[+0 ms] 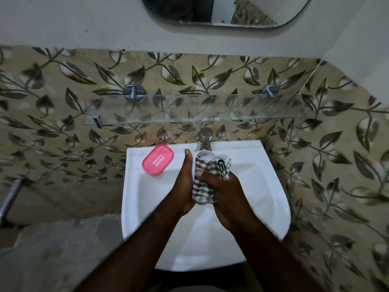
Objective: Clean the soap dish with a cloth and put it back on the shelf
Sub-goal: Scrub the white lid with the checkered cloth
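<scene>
We stand over a white ceramic wash basin [263,186] with both hands raised above its bowl. Our right hand [223,197] clenches a grey-and-white checked cloth [203,186], the thumb pressed flat on the fabric and the fingers wrapped round the bundle. The cloth is folded about a white rounded plastic piece [205,154], of which only the top edge shows above the fabric; it may be one half of the soap dish, though so little of it shows that we cannot be sure. Our left hand [183,184] lies against the left side of the bundle with its thumb straight and pointing up. Its fingers are tucked underneath, out of sight, so we cannot tell whether they curl round the piece.

A pink oval plastic soap dish part with rows of slots [157,160] rests on the basin's back left rim, its near end reaching over the bowl, apart from our hands. A chrome tap [204,140] stands at the back of the basin, just behind the wrapped piece. Above it a clear glass shelf [200,111] on chrome pegs runs along the leaf-patterned wall tiles [63,91], with the lower edge of a mirror [221,13] higher up
</scene>
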Motion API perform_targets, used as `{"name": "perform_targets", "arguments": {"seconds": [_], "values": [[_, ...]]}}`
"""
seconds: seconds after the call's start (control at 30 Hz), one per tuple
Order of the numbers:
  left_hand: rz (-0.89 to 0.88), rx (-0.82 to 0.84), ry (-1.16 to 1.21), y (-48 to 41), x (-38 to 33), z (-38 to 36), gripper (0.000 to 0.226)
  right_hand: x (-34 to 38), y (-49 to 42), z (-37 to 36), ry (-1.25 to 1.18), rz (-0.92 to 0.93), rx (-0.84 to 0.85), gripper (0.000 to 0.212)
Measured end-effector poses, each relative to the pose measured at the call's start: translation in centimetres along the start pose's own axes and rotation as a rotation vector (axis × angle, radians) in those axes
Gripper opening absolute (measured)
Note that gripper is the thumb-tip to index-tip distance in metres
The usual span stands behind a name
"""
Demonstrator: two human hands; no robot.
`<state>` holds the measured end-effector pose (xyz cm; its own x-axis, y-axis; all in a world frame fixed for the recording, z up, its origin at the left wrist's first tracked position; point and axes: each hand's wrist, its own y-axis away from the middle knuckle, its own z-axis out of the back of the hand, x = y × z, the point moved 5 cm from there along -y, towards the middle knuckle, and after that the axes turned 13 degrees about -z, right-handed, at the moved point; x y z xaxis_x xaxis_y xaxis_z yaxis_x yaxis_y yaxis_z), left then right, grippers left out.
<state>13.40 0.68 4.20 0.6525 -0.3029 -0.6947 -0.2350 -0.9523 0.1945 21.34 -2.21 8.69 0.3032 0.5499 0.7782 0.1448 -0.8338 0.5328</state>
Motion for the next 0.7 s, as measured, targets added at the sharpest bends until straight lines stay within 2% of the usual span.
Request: {"name": "perform_targets", "arguments": {"seconds": [0.1, 0.23, 0.3, 0.37, 0.47, 0.53, 0.57, 0.63, 0.7], "values": [[0.038, 0.052, -0.031, 0.0, -0.2, -1.2, 0.090, 0.2, 0.2, 0.3, 0.000, -0.001, -0.098, 0.017], [-0.068, -0.032, -0.009, -0.3, -0.4, -2.5, 0.066, 2.8, -0.7, 1.3, -0.089, 0.024, -0.265, 0.007], [-0.098, -0.045, 0.004, -0.6, -0.6, -2.8, 0.061, 3.6, -0.8, 0.8, -0.077, 0.088, -0.269, 0.008], [-0.081, -0.031, -0.013, -0.7, -1.2, -2.5, 0.062, 3.3, -0.1, 0.3, 0.034, 0.106, -0.239, 0.011], [-0.100, -0.016, -0.076, -0.8, -2.5, -1.5, 0.068, 2.2, 0.9, -0.4, 0.209, 0.029, -0.120, 0.012], [-0.101, -0.035, -0.068, -0.7, -2.3, -1.6, 0.065, 2.4, 0.3, -0.5, 0.164, -0.029, -0.090, 0.005], [-0.098, -0.038, -0.046, -0.6, -2.0, -1.9, 0.062, 2.7, -0.3, -0.3, 0.099, -0.047, -0.126, 0.006], [-0.090, -0.044, 0.008, -0.7, -0.8, -2.2, 0.059, 3.4, -1.3, 0.1, -0.022, -0.024, -0.218, 0.007], [-0.066, -0.063, 0.028, -0.5, -0.5, -2.1, 0.060, 3.2, -1.2, 0.0, -0.009, 0.030, -0.216, 0.007]]}}
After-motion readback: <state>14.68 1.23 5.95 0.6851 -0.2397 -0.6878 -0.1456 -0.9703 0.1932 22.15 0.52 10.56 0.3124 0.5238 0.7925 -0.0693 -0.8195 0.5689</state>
